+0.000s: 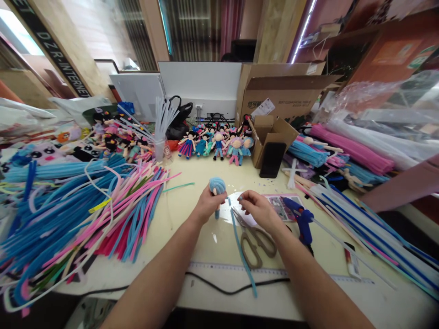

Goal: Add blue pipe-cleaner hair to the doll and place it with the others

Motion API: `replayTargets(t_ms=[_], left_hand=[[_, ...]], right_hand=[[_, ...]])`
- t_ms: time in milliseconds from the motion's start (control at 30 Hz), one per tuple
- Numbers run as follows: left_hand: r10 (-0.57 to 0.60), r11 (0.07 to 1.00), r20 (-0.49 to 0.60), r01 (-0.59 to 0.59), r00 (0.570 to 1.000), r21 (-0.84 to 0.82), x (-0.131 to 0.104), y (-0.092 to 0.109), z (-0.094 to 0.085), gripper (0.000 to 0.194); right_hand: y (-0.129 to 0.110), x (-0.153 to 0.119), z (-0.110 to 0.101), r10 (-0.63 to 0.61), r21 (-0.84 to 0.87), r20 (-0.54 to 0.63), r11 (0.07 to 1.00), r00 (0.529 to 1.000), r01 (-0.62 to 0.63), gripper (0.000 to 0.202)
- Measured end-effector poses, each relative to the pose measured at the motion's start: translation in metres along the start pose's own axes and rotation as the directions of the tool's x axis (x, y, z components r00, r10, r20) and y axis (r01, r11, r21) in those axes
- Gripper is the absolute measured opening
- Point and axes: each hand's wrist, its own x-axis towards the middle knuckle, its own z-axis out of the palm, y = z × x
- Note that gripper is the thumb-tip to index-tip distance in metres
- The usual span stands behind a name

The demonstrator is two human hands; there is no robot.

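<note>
Blue fuzz fills my left hand, closed around a small doll with a pale blue head, held over the middle of the cream table. My right hand pinches one end of a blue pipe cleaner that trails toward me past the scissors. A blue glue gun lies right. Heaped pipe cleaners spread left; finished dolls line the far edge beside a cardboard box.
</note>
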Motion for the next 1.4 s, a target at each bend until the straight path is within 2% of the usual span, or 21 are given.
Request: replayTargets(t_ms=[133, 300, 433, 600, 700, 833, 967, 1133, 1400], left_hand=[[0.004, 1.000, 0.035, -0.005, 0.999, 0.029, -0.001, -0.004, 0.001, 0.021], [-0.004, 0.994, 0.052, -0.002, 0.999, 0.108, -0.001, -0.009, 0.002, 0.019], [0.058, 0.981, 0.058, -0.068, 0.997, 0.181, 0.000, -0.017, 0.003, 0.017], [0.034, 0.988, 0.082, -0.046, 0.996, 0.147, -0.003, -0.012, 0.004, 0.018], [-0.034, 0.998, 0.194, 0.024, 0.981, 0.050, -0.007, -0.001, 0.004, 0.022], [-0.067, 0.994, 0.327, 0.092, 0.943, -0.062, -0.012, 0.007, 0.002, 0.032], [-0.103, 0.979, 0.347, 0.156, 0.932, -0.128, -0.015, 0.008, 0.003, 0.034], [-0.054, 0.974, 0.361, 0.128, 0.931, -0.184, -0.016, 0.009, 0.006, 0.027], [-0.045, 0.962, 0.376, 0.141, 0.926, -0.232, -0.017, 0.010, 0.005, 0.026]], right_hand=[[0.005, -0.002, 0.004, 0.010, 0.170, 0.015, 0.985, 1.000, -0.013, 0.019], [0.001, -0.005, 0.004, -0.029, 0.251, 0.008, 0.968, 1.000, 0.026, 0.023], [-0.007, -0.011, 0.003, -0.097, 0.263, -0.033, 0.959, 0.995, 0.102, 0.029], [-0.010, -0.016, 0.004, -0.146, 0.211, -0.069, 0.965, 0.987, 0.158, 0.027], [-0.008, -0.017, 0.004, -0.178, 0.142, -0.095, 0.971, 0.979, 0.190, 0.027], [-0.005, -0.017, 0.004, -0.247, 0.026, -0.101, 0.968, 0.964, 0.251, 0.027], [-0.005, -0.019, 0.004, -0.325, -0.121, -0.103, 0.942, 0.940, 0.313, 0.028], [-0.006, -0.019, 0.002, -0.386, -0.293, -0.136, 0.896, 0.913, 0.335, 0.027], [-0.007, -0.016, 0.000, -0.406, -0.309, -0.149, 0.885, 0.902, 0.348, 0.025]])
